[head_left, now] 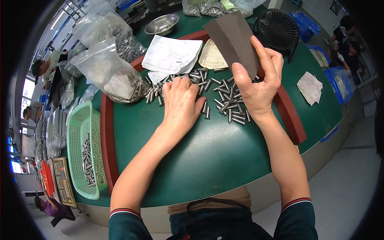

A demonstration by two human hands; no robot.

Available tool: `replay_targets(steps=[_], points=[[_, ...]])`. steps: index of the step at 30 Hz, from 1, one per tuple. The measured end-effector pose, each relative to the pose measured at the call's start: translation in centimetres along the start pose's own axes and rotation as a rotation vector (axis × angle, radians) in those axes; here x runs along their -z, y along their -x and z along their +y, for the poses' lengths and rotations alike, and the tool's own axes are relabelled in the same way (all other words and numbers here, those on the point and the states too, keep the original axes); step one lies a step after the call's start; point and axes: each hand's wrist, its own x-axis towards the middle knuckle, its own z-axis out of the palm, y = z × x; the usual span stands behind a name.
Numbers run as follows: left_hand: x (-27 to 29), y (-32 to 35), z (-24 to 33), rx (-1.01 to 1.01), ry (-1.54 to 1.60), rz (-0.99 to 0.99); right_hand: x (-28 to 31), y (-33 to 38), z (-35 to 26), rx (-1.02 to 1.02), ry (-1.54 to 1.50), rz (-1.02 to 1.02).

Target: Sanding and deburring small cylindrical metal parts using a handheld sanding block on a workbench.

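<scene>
A loose pile of headed metal pins lies on the green table. My left hand rests on the pile's left part, open, with the fingers bent down among the pins and the thumb held apart. Its fingertips are hidden. Above the pile's right part, my right hand is closed on a stiff dark grey-brown sheet, thumb on the near side and fingers at its right edge. The sheet stands tilted up and hides part of what lies behind it.
Red-brown rails border the work area. A green basket with more pins stands left, beside bulging clear bags. Papers and a metal bowl lie beyond the pile. A black fan and white cloth sit right.
</scene>
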Motion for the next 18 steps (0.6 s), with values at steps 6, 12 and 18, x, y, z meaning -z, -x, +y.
replay_targets(steps=[6, 12, 18], points=[[-0.5, -0.1, -0.1, 0.041, -0.024, 0.024, -0.4, 0.0, -0.3, 0.023, 0.002, -0.007], [5.0, 2.1, -0.8, 0.538, 0.725, -0.038, -0.3, 0.6, -0.5, 0.043, 0.009, -0.059], [8.8, 8.3, -4.2, 0.992, 1.553, 0.053, 0.2, 1.1, -2.4, 0.155, -0.012, -0.18]])
